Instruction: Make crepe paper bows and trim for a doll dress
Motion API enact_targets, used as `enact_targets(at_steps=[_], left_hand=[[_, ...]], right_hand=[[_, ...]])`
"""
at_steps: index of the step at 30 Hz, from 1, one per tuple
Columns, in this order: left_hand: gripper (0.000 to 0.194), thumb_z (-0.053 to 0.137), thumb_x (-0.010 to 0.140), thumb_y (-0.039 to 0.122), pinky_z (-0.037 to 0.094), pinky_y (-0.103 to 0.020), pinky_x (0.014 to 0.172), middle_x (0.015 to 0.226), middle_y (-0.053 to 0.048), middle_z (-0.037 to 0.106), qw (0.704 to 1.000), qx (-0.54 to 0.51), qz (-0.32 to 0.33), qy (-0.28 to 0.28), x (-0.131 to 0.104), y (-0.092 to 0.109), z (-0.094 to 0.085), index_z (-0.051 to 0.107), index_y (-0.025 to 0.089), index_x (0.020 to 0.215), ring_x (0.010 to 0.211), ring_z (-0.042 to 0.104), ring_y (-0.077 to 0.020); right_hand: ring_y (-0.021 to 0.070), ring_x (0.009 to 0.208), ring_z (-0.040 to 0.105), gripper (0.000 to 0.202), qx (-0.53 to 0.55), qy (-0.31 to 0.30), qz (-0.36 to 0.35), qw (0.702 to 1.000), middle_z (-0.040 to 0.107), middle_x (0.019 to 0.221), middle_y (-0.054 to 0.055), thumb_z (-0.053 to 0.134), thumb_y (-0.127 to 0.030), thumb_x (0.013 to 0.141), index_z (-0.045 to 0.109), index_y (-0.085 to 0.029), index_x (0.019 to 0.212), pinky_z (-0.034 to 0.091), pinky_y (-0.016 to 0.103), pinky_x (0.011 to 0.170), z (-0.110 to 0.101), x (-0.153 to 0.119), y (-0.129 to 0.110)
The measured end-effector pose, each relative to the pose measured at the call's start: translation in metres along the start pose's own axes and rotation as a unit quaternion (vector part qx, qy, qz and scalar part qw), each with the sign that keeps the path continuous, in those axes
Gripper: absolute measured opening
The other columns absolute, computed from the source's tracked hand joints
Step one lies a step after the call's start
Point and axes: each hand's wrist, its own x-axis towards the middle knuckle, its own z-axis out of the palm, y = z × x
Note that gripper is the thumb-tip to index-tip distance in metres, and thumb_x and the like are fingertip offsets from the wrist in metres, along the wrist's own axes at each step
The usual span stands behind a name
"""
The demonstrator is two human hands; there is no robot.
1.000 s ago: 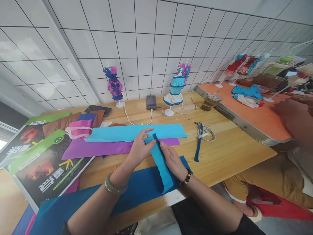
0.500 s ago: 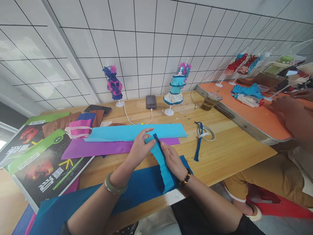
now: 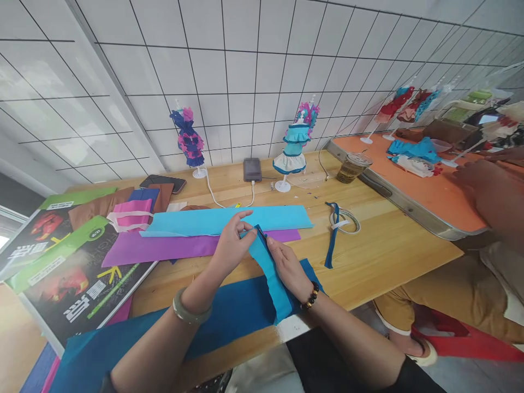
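My right hand [image 3: 289, 269] is closed on a light blue strip [image 3: 267, 268] of cloth or crepe paper, with a narrow dark blue band [image 3: 261, 233] along its top edge. The strip hangs down towards me, its lower end over a wide dark blue sheet [image 3: 241, 305]. At the strip's upper left corner, my left hand [image 3: 232, 243] pinches with thumb and fingers, its index finger partly stretched out. Whether anything small is also in that pinch is hidden. Just beyond my hands lie a flat light blue piece [image 3: 196, 221] and a purple piece [image 3: 164, 248].
Small dress forms in blue-pink [image 3: 189, 139] and turquoise-white [image 3: 295, 150] ruffles stand by the tiled wall. A coiled cable [image 3: 352, 222], a dark blue strip [image 3: 332, 240] and a cup [image 3: 352, 167] are right. Printed boxes [image 3: 82, 284] lie left. Another person's arm [image 3: 491, 191] reaches over the orange table [image 3: 434, 196].
My left hand has shifted slightly left, its fingers drawn in closer together at the strip's upper corner. My right hand keeps its hold in nearly the same place.
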Motion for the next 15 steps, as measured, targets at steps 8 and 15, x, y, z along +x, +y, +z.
enact_targets(at_steps=[8,15], left_hand=[[0.047,0.054,0.074,0.022,0.035,-0.023,0.059,0.066,0.002,0.051,1.000,-0.003,0.018,-0.021,-0.0023,0.0031,0.0039,0.046,0.016,0.120,0.061,0.046,-0.0106],[0.048,0.053,0.075,0.021,0.036,-0.023,0.061,0.066,0.002,0.051,0.999,0.000,0.017,-0.033,-0.0028,0.0009,0.0052,0.044,0.015,0.122,0.062,0.047,-0.0108]], right_hand=[[0.0139,0.061,0.039,0.037,-0.001,0.005,0.006,1.000,0.045,0.065,-0.001,0.034,-0.050,0.087,0.047,-0.020,0.069,0.035,0.026,0.061,-0.0021,-0.0002,-0.0009],[0.0139,0.060,0.037,0.038,-0.004,0.009,0.006,1.000,0.043,0.062,-0.001,0.034,-0.050,0.087,0.046,-0.020,0.067,0.034,0.026,0.059,-0.0028,-0.0004,0.0007]])
